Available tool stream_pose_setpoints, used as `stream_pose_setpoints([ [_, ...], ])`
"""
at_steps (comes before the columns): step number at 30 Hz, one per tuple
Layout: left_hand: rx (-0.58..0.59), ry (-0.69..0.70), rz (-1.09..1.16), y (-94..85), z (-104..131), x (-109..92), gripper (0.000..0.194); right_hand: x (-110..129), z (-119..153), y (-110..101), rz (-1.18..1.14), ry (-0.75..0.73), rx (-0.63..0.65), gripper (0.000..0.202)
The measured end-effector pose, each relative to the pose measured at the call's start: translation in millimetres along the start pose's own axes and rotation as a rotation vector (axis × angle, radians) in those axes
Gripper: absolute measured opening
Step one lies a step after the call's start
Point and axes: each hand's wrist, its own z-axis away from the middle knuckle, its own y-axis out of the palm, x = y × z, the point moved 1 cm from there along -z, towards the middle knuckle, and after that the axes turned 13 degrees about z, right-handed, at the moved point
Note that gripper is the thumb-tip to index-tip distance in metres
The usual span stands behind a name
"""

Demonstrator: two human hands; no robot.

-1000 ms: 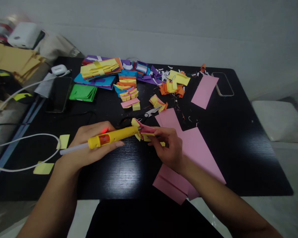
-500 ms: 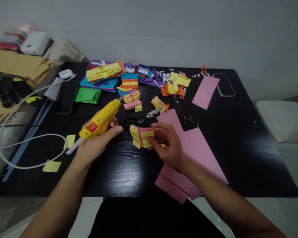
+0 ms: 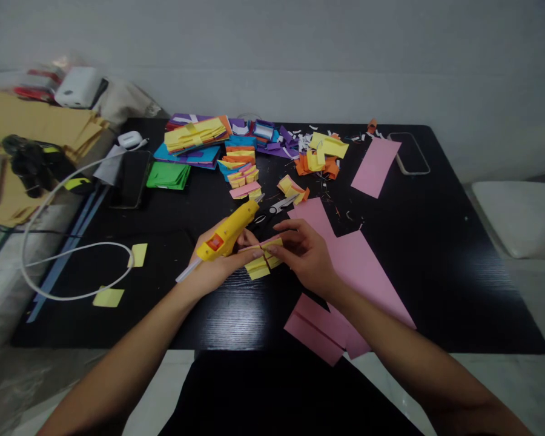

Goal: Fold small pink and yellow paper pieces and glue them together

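A yellow glue gun (image 3: 229,232) rests in my left hand (image 3: 213,266), its nozzle pointing up and to the right. The thumb of that hand also presses on the left end of a folded yellow and pink paper piece (image 3: 257,267). My right hand (image 3: 309,257) pinches the right end of this piece between thumb and fingers. Just beyond the hands lie scissors (image 3: 277,209) with black handles, partly hidden. Pink paper sheets (image 3: 367,272) lie under and beside my right forearm.
Folded colored paper stacks (image 3: 193,136) and paper scraps (image 3: 300,142) line the table's back. A white cable (image 3: 25,242) loops at the left near a dark phone (image 3: 131,178). Another phone (image 3: 409,154) lies back right.
My left hand has moved right with the glue gun and now touches the paper piece too. The piece, angled at its middle before, is now spread flatter between both hands.
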Motion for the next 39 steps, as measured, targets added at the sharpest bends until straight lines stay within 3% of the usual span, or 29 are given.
stream_pose_setpoints([
  [8,-0.036,0.009,-0.042,4.7,2,6,0.035,0,1,0,0.028,0.016,0.019,0.04],
  [13,-0.119,0.026,-0.103,5.7,3,4,0.033,0,-1,1,-0.033,0.058,0.079,0.039],
  [18,-0.12,0.018,-0.127,7.3,1,3,0.028,-3,-2,0,-0.028,0.049,0.048,0.034],
  [26,-0.14,-0.032,-0.087,5.5,-2,5,0.03,-1,4,1,0.35,-0.137,-0.063,0.043],
  [31,-0.134,-0.036,-0.063,4.2,-3,6,0.027,-2,4,-1,0.369,-0.126,-0.053,0.046],
  [35,-0.113,-0.026,-0.1,4.9,-4,7,0.028,-2,5,-1,0.451,-0.236,-0.038,0.04],
  [39,-0.096,0.043,-0.182,-5.2,-5,4,0.025,-5,2,-1,0.278,-0.115,0.006,0.034],
])
